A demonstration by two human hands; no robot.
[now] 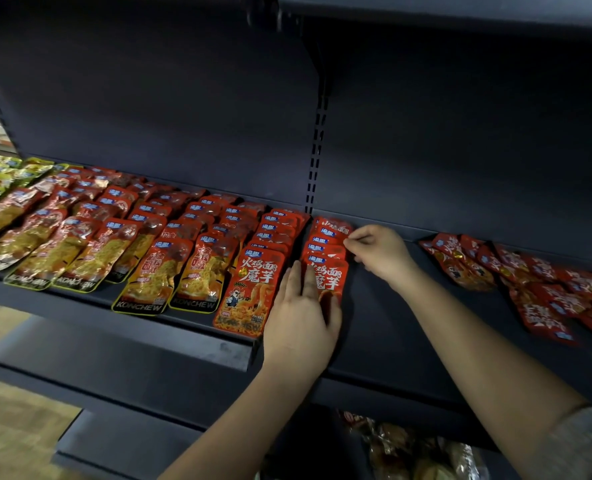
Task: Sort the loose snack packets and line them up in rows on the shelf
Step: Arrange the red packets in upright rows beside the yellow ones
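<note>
The new row (pixel 327 252) of red packets, long axis running front to back, is pressed flat at its front by the left hand (pixel 303 315), fingers straight and together, while its rear packet is pinched by the right hand (pixel 377 252), nearer the loose pile (pixel 530 289).

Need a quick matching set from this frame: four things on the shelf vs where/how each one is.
Things:
1. left hand
2. right hand
3. loose red packets
4. KONCHEW packets

States:
A. unsorted heap at the right of the shelf
B. flat, fingers straight, on the front packet of the newest red row
C. rows left of the red rows
D. fingers pinching a packet edge at the back of that row

Pairs: 1-B, 2-D, 3-A, 4-C
</note>
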